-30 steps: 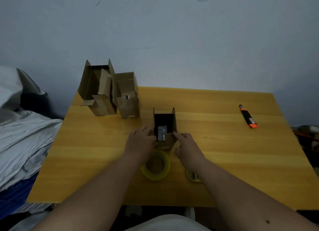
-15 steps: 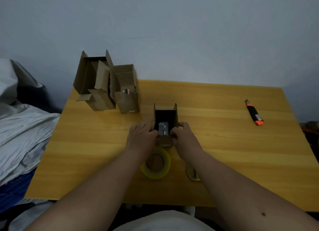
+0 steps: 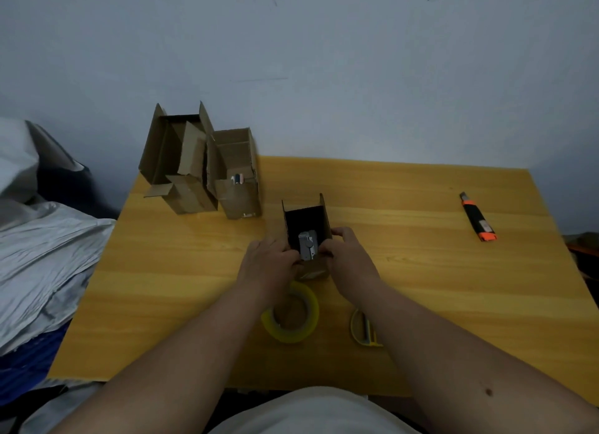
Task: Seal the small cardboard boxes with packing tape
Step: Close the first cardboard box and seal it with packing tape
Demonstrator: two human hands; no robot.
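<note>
While gripping box [image 3: 306,236]: both hands.

Matt brown cardboard box [image 3: 306,226], glossy yellowish tape roll [image 3: 291,317], smooth wood-grain table [image 3: 421,287]

Dim, flat indoor light with a bluish cast; the tabletop [image 3: 405,271] is the brightest area. Soft shadows only. Wide-angle bending at 3 and 9 o'clock; slightly soft, grainy detail throughout.

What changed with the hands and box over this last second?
Both hands closed in on the open box: left hand and right hand now grip its near sides. Tape roll, knife and the other boxes stayed put.
</note>
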